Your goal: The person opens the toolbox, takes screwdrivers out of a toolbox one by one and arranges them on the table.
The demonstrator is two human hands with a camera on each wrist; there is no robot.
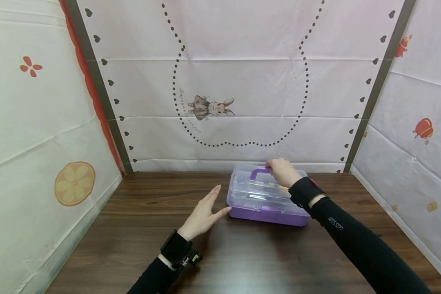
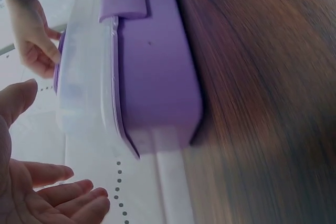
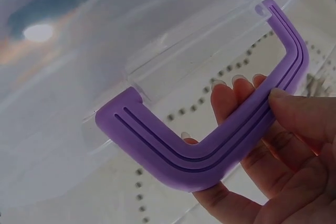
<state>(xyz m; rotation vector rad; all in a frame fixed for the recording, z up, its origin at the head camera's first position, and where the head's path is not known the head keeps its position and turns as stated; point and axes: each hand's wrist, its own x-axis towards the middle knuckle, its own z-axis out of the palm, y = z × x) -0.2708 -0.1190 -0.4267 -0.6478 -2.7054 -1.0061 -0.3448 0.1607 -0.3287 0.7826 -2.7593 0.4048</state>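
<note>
A storage box with a clear lid (image 1: 242, 185) and a purple base (image 1: 250, 215) sits on the wooden table. My right hand (image 1: 284, 173) grips the raised purple handle (image 3: 210, 166) on the lid, thumb on one side and fingers curled behind it. A purple latch (image 2: 123, 2) is on the box's front side. Close to the box's left side is my left hand (image 1: 203, 214), fingers extended and thumb pointing toward the base. In the left wrist view its fingers are loosely spread and hold nothing. What lies inside the box is too blurred to tell.
Dark wood tabletop (image 1: 132, 249) surrounds the box. White printed cloth (image 1: 242, 81) hangs behind the table, with more cloth along the left and right sides. The box stands near the back edge, close to the rear cloth.
</note>
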